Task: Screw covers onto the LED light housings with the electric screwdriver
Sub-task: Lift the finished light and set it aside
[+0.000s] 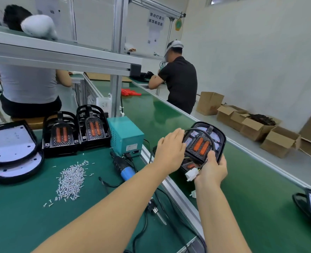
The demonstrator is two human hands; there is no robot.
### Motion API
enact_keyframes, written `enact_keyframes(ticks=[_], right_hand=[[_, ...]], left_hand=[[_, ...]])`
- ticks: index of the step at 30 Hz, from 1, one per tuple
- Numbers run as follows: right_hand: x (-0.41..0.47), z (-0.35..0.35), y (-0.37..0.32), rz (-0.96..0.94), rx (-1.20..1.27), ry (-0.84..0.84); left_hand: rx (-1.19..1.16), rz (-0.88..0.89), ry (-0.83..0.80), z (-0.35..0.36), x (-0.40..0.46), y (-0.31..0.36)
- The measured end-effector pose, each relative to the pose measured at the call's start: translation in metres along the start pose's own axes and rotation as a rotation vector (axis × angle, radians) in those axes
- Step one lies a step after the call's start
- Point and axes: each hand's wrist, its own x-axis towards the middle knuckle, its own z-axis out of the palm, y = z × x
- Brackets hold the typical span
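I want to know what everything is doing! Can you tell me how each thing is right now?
LED light housing: held up over the conveyor belt, tilted.
Right hand: grips the housing's lower edge.
Left hand: fingers straight, at the housing's left side.
White connector: dangling below the housing.
Electric screwdriver: lying on the table, unheld.
Screws: loose pile.
Two stacks of housings: standing by the blue box.

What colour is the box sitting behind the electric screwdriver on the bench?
Teal, a blue-green power box, seen in the head view just behind the blue-handled screwdriver.
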Motion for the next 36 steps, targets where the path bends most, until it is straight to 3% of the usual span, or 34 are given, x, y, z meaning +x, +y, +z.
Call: enact_keyframes(ticks=[10, 19, 23, 28, 31, 36], right_hand=[[0.035, -0.003, 0.028, -0.005, -0.217, 0.08], [0.049, -0.004, 0.031, -0.086, -0.471, 0.156], [0.058, -0.006, 0.023, -0.239, -0.74, 0.107], [0.066, -0.013, 0.021, -0.571, -1.448, -0.14], [0.075, -0.011, 0.019, -0.556, -1.724, -0.239], [0.085, -0.011, 0.01, -0.453, -1.796, -0.266]], left_hand=[[0.245, 0.088, -0.329, 0.043, -0.01, -0.017], [0.255, 0.092, -0.405, 0.057, -0.019, -0.019], [0.212, 0.099, -0.456, 0.062, -0.017, -0.016], [0.265, 0.092, -0.468, 0.064, -0.014, -0.017], [0.302, 0.096, -0.485, 0.062, -0.011, -0.016], [0.343, 0.108, -0.485, 0.059, -0.013, -0.016]])
